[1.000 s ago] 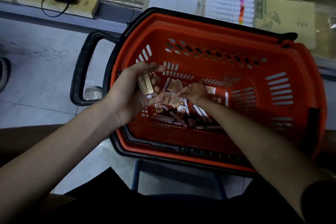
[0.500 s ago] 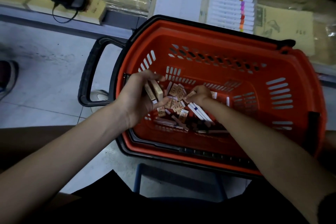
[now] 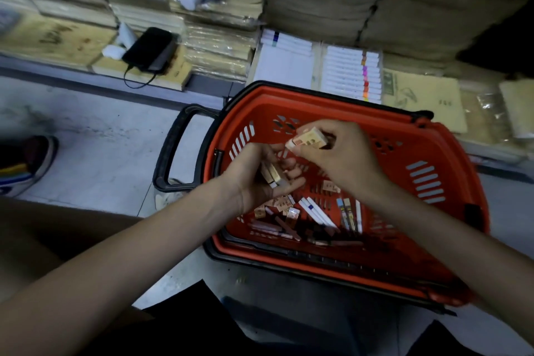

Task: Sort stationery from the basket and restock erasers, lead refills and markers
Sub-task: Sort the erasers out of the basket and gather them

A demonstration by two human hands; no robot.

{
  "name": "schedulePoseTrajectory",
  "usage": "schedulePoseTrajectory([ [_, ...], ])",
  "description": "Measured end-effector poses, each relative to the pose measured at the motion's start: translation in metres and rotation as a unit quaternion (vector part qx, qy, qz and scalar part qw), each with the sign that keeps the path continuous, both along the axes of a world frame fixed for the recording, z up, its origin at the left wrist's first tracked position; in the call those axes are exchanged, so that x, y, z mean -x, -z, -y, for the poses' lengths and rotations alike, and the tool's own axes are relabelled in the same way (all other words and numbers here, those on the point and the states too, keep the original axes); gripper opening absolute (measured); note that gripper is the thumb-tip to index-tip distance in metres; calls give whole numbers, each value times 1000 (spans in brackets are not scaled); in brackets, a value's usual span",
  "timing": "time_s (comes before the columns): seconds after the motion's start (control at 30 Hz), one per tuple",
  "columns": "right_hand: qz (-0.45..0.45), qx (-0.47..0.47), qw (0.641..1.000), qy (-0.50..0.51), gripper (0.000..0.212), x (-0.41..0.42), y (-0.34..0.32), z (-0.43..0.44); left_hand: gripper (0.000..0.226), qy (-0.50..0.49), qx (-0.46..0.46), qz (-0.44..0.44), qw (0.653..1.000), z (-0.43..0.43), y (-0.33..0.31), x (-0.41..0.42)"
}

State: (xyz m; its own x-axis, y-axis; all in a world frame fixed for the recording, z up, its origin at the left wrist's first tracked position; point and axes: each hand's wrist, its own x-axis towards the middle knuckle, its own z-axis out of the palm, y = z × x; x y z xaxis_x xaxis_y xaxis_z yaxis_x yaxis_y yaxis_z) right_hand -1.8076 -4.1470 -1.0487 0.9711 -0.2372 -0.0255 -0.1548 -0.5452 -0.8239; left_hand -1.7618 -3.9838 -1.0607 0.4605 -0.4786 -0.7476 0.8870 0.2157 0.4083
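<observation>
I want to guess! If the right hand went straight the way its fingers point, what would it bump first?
Probably the left hand, cupped close beside it over the basket and holding erasers. The right hand pinches an eraser that would likely touch first, though depth is unclear.

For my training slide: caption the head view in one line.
Over an orange basket, the right hand pinches an eraser while the left hand holds more erasers.

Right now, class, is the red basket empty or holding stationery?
Not empty: the basket holds loose erasers, white markers and lead refill tubes on its bottom.
</observation>
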Motion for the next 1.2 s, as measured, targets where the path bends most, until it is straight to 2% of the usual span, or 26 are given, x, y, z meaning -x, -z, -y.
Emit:
schedulePoseTrajectory([
  [0.1, 68, 64, 996, -11, 21, -3, -18, -13, 37, -22, 38, 6, 999, 4, -13, 0],
  [0.2, 65, 155, 985, -39, 25, -6, -19, -25, 30, -48, 78, 22, 996, 2, -26, -6],
  [0.23, 56, 159, 985, -34, 25, -7, -20, -27, 32, -51, 90, 26, 994, 0, -30, -8],
  [0.33, 3, 50, 999, 2, 31, -13, -30, -28, 39, -40, 103, 40, 993, -3, -32, -13],
  [0.4, -47, -15, 999, 1, 33, -16, -39, -25, 35, -37, 102, 42, 993, -4, -30, -14],
  [0.57, -71, -68, 994, -51, 20, -17, -46, -26, 25, -46, 91, 35, 994, -7, -22, -15],
  [0.7, -97, -99, 985, -104, 26, -15, -34, -17, 23, -68, 69, 18, 995, -14, -11, -17],
  [0.8, -83, -159, 984, 5, 29, -17, -6, -5, 21, -92, 53, 15, 994, -20, -8, -21],
  [0.87, -137, -160, 975, 64, 26, -23, 26, 5, 23, -87, 41, 32, 995, -26, -7, -24],
  [0.97, -328, -98, 938, 56, 19, -33, 96, 17, 29, -46, 16, 70, 996, -32, -6, -29],
  [1.0, -364, -84, 926, 58, 20, -36, 118, 19, 30, -35, 4, 80, 996, -32, -4, -30],
  [1.1, -391, -37, 918, 58, 31, -45, 176, 17, 33, -19, -22, 88, 996, -33, -1, -29],
  [1.2, -388, -18, 920, 54, 28, -53, 214, -2, 33, 6, -36, 88, 995, -35, -2, -26],
])
